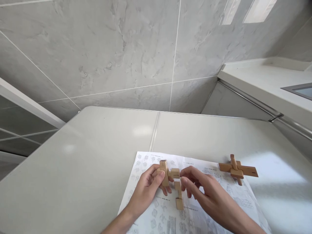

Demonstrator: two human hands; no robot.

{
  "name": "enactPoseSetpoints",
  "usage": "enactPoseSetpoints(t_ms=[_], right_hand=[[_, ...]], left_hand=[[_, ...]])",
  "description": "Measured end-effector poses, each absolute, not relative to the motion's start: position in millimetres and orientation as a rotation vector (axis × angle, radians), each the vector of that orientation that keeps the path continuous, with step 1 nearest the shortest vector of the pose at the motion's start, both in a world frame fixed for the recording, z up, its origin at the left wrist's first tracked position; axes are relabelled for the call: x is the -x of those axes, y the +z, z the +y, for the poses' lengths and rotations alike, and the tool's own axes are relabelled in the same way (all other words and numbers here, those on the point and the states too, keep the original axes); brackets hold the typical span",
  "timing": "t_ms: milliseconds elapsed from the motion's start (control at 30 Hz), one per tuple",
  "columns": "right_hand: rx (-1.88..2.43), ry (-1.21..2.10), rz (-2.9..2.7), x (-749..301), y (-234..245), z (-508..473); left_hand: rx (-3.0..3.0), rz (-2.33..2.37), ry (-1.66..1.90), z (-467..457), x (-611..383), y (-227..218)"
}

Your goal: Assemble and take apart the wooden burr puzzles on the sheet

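My left hand (pixel 151 182) is closed round wooden puzzle pieces (pixel 163 172), its thumb pressed on an upright pale block. A notched bar (pixel 175 173) crosses that block and points right. My right hand (pixel 197 183) is just beside the bar's right end, thumb and index finger slightly apart with nothing visible between them; whether the fingertips touch the bar I cannot tell. Below, another notched wooden piece (pixel 179 204) lies on the printed sheet (pixel 146 195), close to the right fingers. Part of the held pieces is hidden by my left fingers.
A joined wooden cross puzzle (pixel 236 170), darker brown, rests at the sheet's right edge. Everything lies on a glossy pale table (pixel 109 146) with a seam. Behind stands a grey tiled wall (pixel 122 48); a white counter (pixel 268 78) is at the right.
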State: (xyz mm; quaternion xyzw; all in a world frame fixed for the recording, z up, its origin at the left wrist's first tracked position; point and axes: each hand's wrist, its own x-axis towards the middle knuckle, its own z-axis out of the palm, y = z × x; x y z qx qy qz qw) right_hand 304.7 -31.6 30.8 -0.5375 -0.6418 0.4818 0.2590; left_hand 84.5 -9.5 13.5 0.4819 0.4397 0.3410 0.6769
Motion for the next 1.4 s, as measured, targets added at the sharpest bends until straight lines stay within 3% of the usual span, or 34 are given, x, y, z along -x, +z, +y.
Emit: enactPoseSetpoints(t_ms=[233, 433, 1400], right_hand=[[1.630, 0.794, -2.205, -298.3, -5.9, -38.3], [1.662, 0.635, -2.346, -287.8, -15.4, -44.3], [1.606, 0.830, -1.908, -309.3, 23.7, -33.0]], left_hand=[[-1.082, 0.982, 0.786, -10.1, -84.5, 9.0], [-1.172, 0.988, 0.734, -10.3, -82.8, 10.5], [-1.251, 1.037, 0.641, -16.5, -84.8, 9.2]])
